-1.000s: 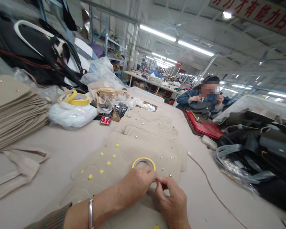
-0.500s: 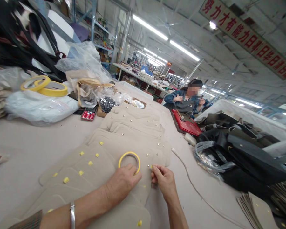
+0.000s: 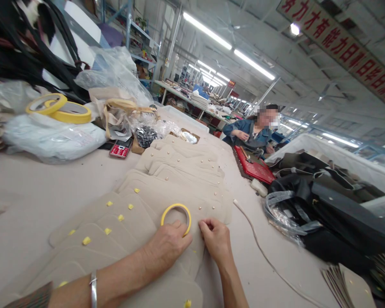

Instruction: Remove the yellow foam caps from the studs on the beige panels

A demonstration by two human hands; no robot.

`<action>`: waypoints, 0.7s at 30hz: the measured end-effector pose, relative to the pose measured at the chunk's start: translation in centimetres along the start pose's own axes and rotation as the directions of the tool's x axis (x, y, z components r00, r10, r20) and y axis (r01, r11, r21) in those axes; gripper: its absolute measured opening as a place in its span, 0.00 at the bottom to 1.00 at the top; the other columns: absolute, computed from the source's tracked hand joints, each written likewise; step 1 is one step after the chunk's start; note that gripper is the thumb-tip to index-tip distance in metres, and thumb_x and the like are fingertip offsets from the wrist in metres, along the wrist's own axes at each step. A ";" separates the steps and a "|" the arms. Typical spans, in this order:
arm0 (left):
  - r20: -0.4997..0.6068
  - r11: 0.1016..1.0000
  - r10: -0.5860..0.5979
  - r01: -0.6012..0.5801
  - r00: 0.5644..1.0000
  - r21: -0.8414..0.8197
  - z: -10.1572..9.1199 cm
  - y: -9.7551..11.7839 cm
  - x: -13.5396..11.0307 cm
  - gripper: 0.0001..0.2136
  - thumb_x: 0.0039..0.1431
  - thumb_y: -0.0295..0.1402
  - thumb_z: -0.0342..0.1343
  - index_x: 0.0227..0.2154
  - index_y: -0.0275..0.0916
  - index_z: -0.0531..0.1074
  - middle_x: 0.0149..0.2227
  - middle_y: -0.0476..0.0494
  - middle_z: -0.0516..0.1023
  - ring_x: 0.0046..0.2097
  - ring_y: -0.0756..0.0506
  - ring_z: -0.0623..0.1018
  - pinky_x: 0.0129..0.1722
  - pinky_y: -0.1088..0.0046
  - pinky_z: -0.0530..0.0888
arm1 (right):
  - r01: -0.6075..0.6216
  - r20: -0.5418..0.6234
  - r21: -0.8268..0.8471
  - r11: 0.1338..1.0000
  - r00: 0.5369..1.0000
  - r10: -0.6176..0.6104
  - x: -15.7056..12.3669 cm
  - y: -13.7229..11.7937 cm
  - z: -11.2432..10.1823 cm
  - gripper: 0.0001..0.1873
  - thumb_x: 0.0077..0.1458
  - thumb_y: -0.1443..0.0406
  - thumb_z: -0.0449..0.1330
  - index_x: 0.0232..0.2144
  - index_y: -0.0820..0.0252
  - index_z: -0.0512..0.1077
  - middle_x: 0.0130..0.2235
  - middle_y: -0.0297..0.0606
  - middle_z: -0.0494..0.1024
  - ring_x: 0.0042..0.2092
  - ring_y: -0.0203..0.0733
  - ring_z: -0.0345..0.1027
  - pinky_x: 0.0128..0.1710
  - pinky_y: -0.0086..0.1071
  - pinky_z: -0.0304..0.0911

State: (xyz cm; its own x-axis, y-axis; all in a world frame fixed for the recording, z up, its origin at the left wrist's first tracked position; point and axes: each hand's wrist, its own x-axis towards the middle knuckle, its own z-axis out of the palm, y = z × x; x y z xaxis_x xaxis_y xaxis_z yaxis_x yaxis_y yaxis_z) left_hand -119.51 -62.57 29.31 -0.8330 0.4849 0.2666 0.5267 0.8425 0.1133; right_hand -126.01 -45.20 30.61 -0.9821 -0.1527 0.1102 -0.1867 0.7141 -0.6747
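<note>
My left hand (image 3: pixel 171 241) is closed on a roll of yellow tape (image 3: pixel 163 217), which stands tilted up above a beige panel (image 3: pixel 179 192). At that panel's right edge, my right hand (image 3: pixel 216 239) is pinched, its thumb and forefinger against the surface. A small piece of yellow tape showed at those fingertips just before; the fingers now hide it. Close by sit two small metal studs, one of them bare (image 3: pixel 200 208). Overlapping beige panels spread beneath both hands. Several to the left carry yellow tape pieces (image 3: pixel 130 207); those farther back show uncovered studs.
Two more yellow tape rolls (image 3: pixel 71 113) lie on a white plastic package (image 3: pixel 54 139) at left. Near them is a red-and-black phone (image 3: pixel 120 149). A pale cord (image 3: pixel 259 244) runs along the right, beside black bags (image 3: pixel 327 214). Another person (image 3: pixel 252 130) sits across the table.
My right hand has shifted slightly left and up, and its fingertips now cover the spot where a stud showed. The tape roll stays in my left hand. The view has turned slightly.
</note>
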 end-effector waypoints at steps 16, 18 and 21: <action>0.067 0.997 -0.069 0.071 0.995 -0.029 -0.5 0.0 0.0 0.04 0.62 0.24 0.52 0.34 0.38 0.69 0.35 0.41 0.72 0.38 0.41 0.71 0.30 0.68 0.67 | -0.122 0.004 0.150 0.981 0.992 0.122 -1.6 0.7 0.8 0.18 0.55 0.52 0.56 0.28 0.60 0.75 0.20 0.34 0.74 0.21 0.39 0.67 0.23 0.28 0.62; 0.072 0.997 -0.067 0.070 0.995 -0.038 -0.6 0.0 0.1 0.04 0.62 0.24 0.52 0.34 0.38 0.69 0.36 0.41 0.73 0.38 0.40 0.71 0.31 0.68 0.68 | -0.056 -0.048 0.084 0.995 0.997 0.060 -1.4 0.4 1.1 0.17 0.57 0.53 0.55 0.27 0.59 0.75 0.22 0.36 0.76 0.22 0.39 0.68 0.24 0.29 0.61; 0.092 0.997 -0.071 0.074 0.993 -0.034 -0.6 0.1 0.1 0.04 0.62 0.23 0.52 0.33 0.38 0.70 0.36 0.42 0.73 0.38 0.41 0.72 0.32 0.67 0.69 | 0.039 -0.093 0.035 0.999 0.995 -0.036 -1.2 0.2 1.4 0.15 0.58 0.56 0.54 0.30 0.58 0.75 0.27 0.37 0.79 0.27 0.41 0.71 0.28 0.29 0.61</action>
State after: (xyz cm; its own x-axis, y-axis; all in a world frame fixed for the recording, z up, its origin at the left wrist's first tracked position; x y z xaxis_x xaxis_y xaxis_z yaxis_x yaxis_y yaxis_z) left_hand -119.44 -62.59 29.96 -0.8802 0.4435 0.1686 0.4689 0.8676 0.1655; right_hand -124.80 -45.86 29.33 -0.9729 -0.1138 0.2015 -0.2239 0.6830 -0.6952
